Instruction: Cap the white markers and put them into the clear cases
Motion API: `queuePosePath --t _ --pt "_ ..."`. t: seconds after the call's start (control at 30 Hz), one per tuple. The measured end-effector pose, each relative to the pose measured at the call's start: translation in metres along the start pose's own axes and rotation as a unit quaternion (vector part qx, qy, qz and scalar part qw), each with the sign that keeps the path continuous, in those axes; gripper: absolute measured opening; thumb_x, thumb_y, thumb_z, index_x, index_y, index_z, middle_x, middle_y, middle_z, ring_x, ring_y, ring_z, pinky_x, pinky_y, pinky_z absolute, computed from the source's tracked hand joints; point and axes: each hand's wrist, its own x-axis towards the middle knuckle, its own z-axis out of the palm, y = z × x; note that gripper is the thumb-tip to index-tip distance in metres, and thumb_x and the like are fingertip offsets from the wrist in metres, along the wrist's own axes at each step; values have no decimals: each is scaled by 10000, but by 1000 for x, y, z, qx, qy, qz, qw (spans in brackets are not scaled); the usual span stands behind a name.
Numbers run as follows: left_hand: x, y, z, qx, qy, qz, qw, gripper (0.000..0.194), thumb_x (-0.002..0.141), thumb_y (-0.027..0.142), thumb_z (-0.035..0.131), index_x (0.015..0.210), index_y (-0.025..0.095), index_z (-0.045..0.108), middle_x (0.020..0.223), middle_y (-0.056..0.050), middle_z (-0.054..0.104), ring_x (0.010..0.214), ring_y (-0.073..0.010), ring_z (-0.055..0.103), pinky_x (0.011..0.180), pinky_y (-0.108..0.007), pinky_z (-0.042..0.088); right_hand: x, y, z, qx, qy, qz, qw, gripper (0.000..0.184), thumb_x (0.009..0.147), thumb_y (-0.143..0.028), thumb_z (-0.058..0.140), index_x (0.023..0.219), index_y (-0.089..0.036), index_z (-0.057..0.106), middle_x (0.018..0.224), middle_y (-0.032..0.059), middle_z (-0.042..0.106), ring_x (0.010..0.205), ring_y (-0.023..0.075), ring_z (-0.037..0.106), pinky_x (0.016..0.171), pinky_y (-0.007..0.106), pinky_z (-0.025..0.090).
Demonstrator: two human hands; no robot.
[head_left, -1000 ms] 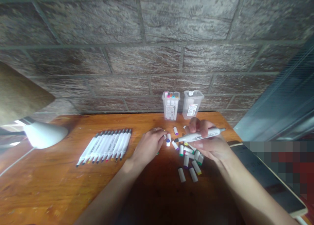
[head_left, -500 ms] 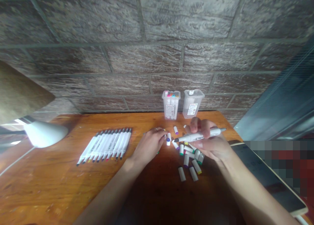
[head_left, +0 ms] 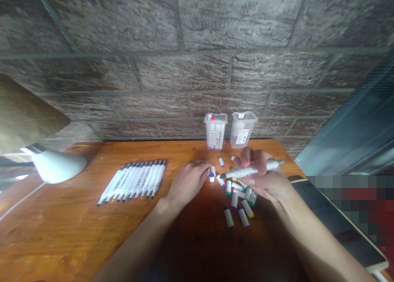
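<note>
My right hand is closed around a white marker with both ends uncapped, held sideways above a loose pile of white marker caps with coloured ends. My left hand is at the left side of that pile, its fingers bent and thumb and fingertips together. What lies between them is mostly hidden by the hand. Right by its fingertips stands a cap with a blue end. A greyish tip shows behind the left hand, too small to name. Uncapped white markers lie in a neat row to the left.
At the back by the brick wall stand a clear box holding several capped markers and a second clear box. A lamp is on the left. A dark-screened tablet lies at the table's right edge.
The left fingertips have shifted very slightly at the caps. The right hand keeps the marker in nearly the same place. The view has moved a little.
</note>
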Motion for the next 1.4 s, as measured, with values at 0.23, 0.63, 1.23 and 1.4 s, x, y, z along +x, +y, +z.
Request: queuePosePath --t 0.23,0.63,1.23,1.4 --pt "0 2 -1 2 6 -1 1000 290 944 154 484 1136 197 697 1109 -88 726 1066 -245 663 983 -370 496 2 -4 6 -27 33 18 999 202 701 -88 801 727 -258 695 903 -13 625 757 110 589 655 230 520" --pt "-1 1 -6 -80 82 -16 993 257 973 295 496 1116 207 689 1071 -58 744 981 -216 680 890 -325 494 3 -13 3 -216 41 102 970 261 936 -328 626 1181 -246 662 734 -34 497 560 61 405 496 196 325" --pt "-8 30 -27 -554 9 -19 832 218 719 343 819 768 151 729 655 -10 672 499 -100 563 502 -224 466 -1 9 30 -313 -90 189 926 161 860 -327 702 922 -180 720 801 9 679 699 123 592 637 224 493" --pt "-9 31 -29 -526 37 -20 849 220 686 332 840 737 159 715 637 -6 650 530 -108 564 512 -228 453 -2 14 26 -286 -62 188 937 196 769 -355 794 876 -199 740 761 -4 674 677 132 586 599 234 484"
